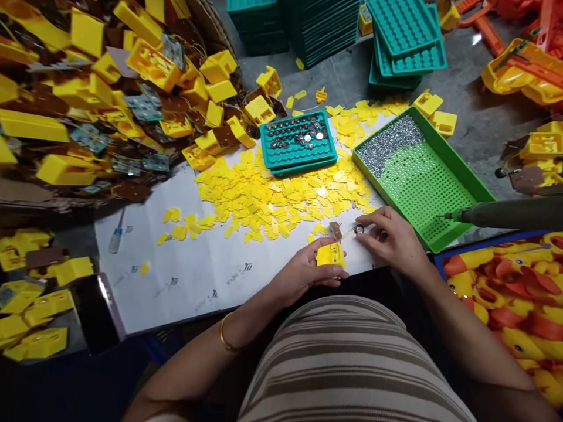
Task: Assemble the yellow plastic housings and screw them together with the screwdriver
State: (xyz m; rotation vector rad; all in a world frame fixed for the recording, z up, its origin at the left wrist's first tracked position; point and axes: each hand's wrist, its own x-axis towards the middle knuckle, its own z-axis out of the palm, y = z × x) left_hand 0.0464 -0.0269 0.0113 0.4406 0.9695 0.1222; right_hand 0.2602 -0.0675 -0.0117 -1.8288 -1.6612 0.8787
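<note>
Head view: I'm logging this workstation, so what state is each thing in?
Left hand: gripping yellow case
Yellow case: held, wires showing
Right hand: pinching small round part
Small round part: held at fingertips
Nearest teal tray: partly filled with round pieces
Green tray: metal pieces heaped toward far end
Flat yellow pieces: scattered
Screwdriver: lying on white sheet

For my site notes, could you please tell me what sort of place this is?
Probably an assembly workshop: a power screwdriver, screws in a green tray, and heaped yellow plastic housings.

Small yellow pieces (246, 202) on white sheet (185, 281)
</note>
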